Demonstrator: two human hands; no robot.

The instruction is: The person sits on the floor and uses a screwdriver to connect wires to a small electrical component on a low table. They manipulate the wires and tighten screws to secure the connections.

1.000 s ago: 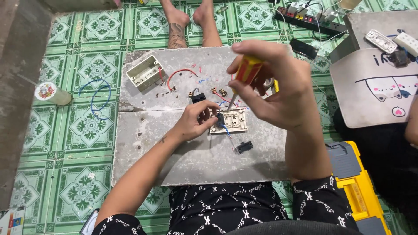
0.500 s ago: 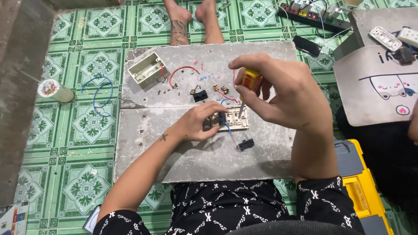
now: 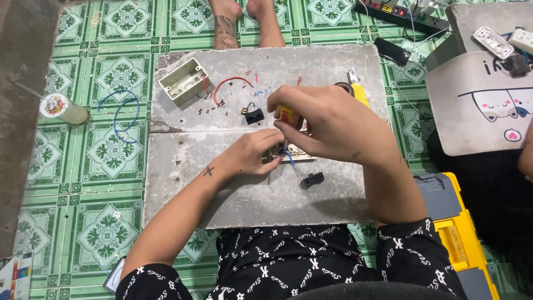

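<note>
My right hand (image 3: pixel 327 125) grips a screwdriver with a yellow and red handle (image 3: pixel 288 115), held upright over a cream switch plate (image 3: pixel 300 154) on the grey board (image 3: pixel 183 178). My left hand (image 3: pixel 252 153) pinches the plate's left end, beside a short blue wire (image 3: pixel 289 158). The screwdriver's tip is hidden between my hands. One small black switch part (image 3: pixel 312 180) lies just below the plate, and another (image 3: pixel 255 115) just above my left hand.
A cream wall box (image 3: pixel 183 81), a red wire (image 3: pixel 230 83) and loose screws lie at the board's back. Yellow pliers (image 3: pixel 358 91) rest behind my right hand. A yellow toolbox (image 3: pixel 458 236) sits at right, blue wire (image 3: pixel 119 114) and a can (image 3: pixel 61 107) at left. Another person's feet (image 3: pixel 244 19) are beyond the board.
My right hand has come down and leftward with the screwdriver, closing onto the switch plate. My left hand has stayed on the plate.
</note>
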